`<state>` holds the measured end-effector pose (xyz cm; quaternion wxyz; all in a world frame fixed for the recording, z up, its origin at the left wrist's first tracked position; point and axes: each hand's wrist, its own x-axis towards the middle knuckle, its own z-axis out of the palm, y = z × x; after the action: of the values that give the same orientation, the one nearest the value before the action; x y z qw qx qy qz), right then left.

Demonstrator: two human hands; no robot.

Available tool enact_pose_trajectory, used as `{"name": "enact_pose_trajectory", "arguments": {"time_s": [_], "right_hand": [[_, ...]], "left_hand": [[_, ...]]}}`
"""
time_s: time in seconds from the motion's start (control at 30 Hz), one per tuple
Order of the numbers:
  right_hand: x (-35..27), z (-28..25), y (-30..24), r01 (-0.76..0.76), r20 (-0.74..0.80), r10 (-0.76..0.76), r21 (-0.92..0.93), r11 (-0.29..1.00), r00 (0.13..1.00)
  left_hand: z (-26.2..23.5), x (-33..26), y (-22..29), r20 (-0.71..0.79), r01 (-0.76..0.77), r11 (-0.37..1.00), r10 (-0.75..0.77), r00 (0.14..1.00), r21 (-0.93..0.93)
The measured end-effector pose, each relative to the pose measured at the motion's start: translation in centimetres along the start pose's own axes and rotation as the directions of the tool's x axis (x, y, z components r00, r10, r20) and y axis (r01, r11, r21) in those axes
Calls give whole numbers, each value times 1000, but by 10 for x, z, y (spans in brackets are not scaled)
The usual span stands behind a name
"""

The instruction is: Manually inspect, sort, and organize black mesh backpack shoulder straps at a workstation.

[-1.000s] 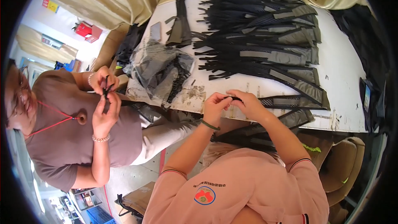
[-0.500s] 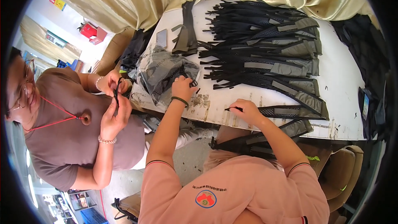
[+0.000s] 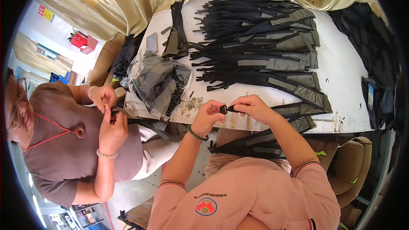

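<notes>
My left hand (image 3: 206, 117) pinches a small black plastic buckle (image 3: 223, 109) above the table's near edge. Close against it, my right hand (image 3: 254, 109) grips the narrow black end of a strap (image 3: 231, 108); whether the end is inside the buckle I cannot tell. That strap seems to belong to a black mesh shoulder strap (image 3: 294, 110) with a grey end, running off to the right under my forearm. A clear plastic bag (image 3: 149, 81) lies open at the left, with many black buckles (image 3: 176, 93) at its right side.
Several black-and-grey straps (image 3: 255, 63) lie in rows across the white table (image 3: 341, 59). A few more straps (image 3: 177, 38) and a grey flat slab (image 3: 152, 42) lie behind the bag. Another strap (image 3: 255, 139) rests over my lap. At the left, a co-worker (image 3: 85, 136) handles a dark piece.
My left hand has left the bag's edge and come right with a buckle, meeting the strap end in my right hand. The co-worker's hands have lowered slightly.
</notes>
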<state>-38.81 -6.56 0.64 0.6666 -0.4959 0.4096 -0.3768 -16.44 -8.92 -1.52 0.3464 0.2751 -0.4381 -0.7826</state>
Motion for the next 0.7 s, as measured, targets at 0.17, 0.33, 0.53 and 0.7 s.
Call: {"name": "enact_pose_trajectory", "arguments": {"time_s": [0.17, 0.33, 0.53, 0.7], "right_hand": [[-9, -1, -5, -25, -1, 25, -14, 1000, 1000], [-14, 1, -6, -35, 57, 28, 138, 990, 998], [-21, 1, -18, -11, 113, 9, 15, 1000, 994], [-22, 1, -20, -16, 111, 12, 27, 1000, 994]], "left_hand": [[9, -2, -7, 42, 1, 957, 12, 999, -292], [20, -1, -8, 64, 74, 894, -51, 997, -441], [24, 6, -8, 107, 120, 890, -81, 991, -440], [28, 15, -4, 162, 150, 901, -90, 983, -408]]}}
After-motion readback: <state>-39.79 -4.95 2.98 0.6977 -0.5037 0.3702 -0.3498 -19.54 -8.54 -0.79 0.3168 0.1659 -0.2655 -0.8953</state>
